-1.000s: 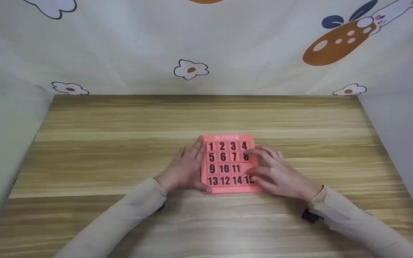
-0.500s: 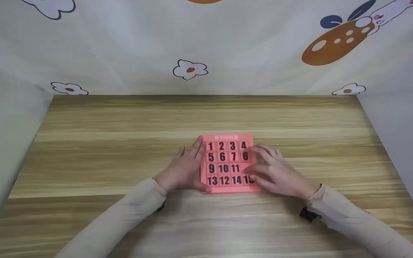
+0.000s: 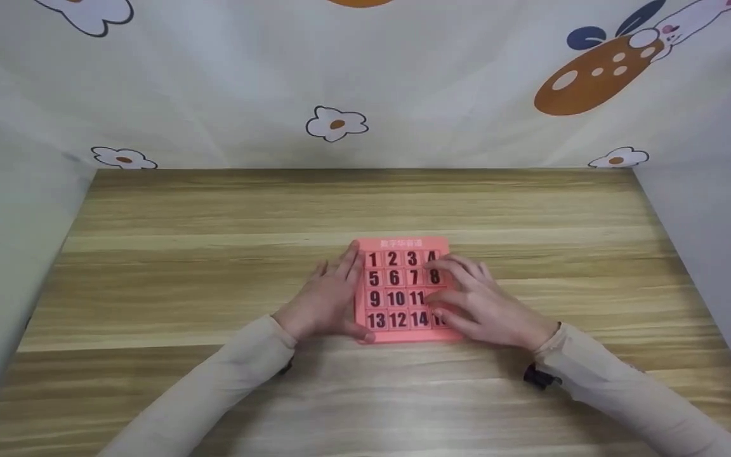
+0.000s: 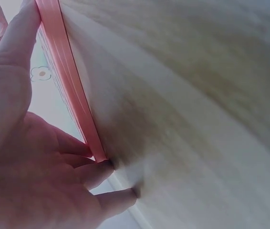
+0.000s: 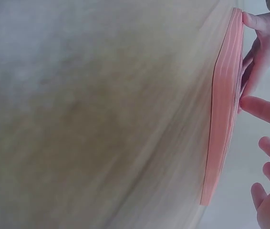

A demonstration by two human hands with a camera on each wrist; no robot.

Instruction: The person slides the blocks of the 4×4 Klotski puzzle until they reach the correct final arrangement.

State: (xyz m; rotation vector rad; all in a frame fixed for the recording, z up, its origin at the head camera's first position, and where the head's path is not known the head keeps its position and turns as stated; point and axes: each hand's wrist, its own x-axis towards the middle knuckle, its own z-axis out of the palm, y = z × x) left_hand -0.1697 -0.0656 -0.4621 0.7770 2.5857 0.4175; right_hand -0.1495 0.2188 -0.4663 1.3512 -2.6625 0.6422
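Observation:
A pink number slide puzzle (image 3: pixel 407 338) lies flat on the table, its number tiles in rows. My left hand (image 3: pixel 327 303) rests along its left side, with straight fingers near the top corner and the thumb on the bottom corner. In the left wrist view, fingertips touch the far end of the puzzle's side (image 4: pixel 73 81). My right hand (image 3: pixel 489 308) reaches over the right side, fingertips at the right-hand tiles. It hides the slot beside the 11 tile (image 3: pixel 417 298) and part of the lower right tile. The right wrist view shows its spread fingers (image 5: pixel 264 112) above the puzzle.
The wood-grain table (image 3: pixel 213 209) extends around the puzzle on all sides. A pale curtain (image 3: pixel 226 82) printed with flowers and a carrot hangs at the back edge. Pale side walls (image 3: pixel 16 190) border the table left and right.
My right hand has shifted slightly left over the puzzle, covering the slot beside 11 and more of the 15 tile. The left hand and puzzle frame stay in place.

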